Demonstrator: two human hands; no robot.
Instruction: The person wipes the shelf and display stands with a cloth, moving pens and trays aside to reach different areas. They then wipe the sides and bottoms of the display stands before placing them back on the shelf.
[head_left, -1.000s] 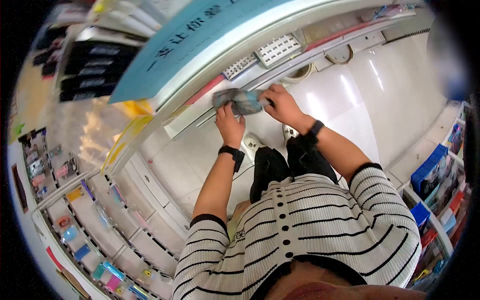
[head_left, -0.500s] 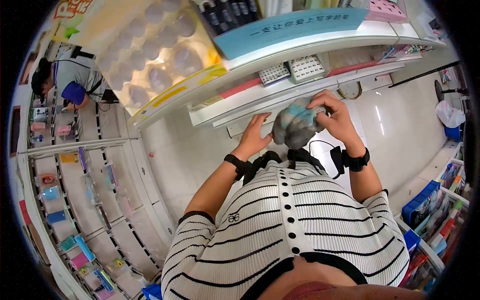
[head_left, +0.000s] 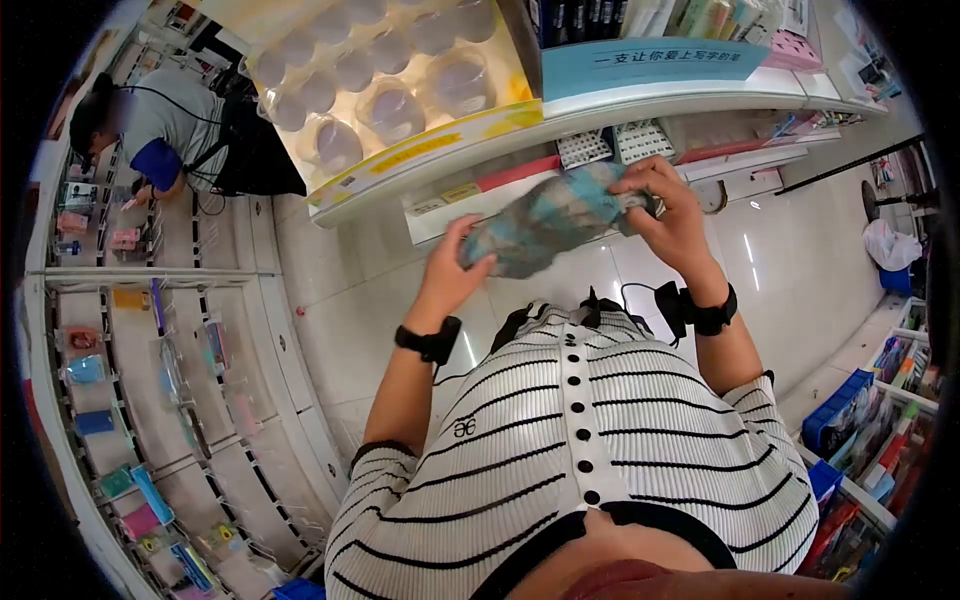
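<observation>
A crumpled grey and light-blue cloth (head_left: 550, 228) is stretched sideways between my hands, in front of the shelf unit. My left hand (head_left: 455, 270) has its fingers and thumb closed around the cloth's left end. At the other end, the fingers of my right hand (head_left: 665, 212) pinch a bunched corner against the thumb. The cloth hangs in the air above the pale tiled floor, and its folds hide part of the low shelf behind.
Ahead stands a white shelf (head_left: 690, 110) with a lit display tray (head_left: 395, 105), pens and a blue sign (head_left: 655, 68). A person (head_left: 165, 130) bends over the pegboard rack (head_left: 150, 280) at left. Stocked bins (head_left: 840, 410) line the right side.
The cloth went from a bunched ball in my right hand to a long stretched shape. My left hand moved left and took hold of its end. The view shifted slightly.
</observation>
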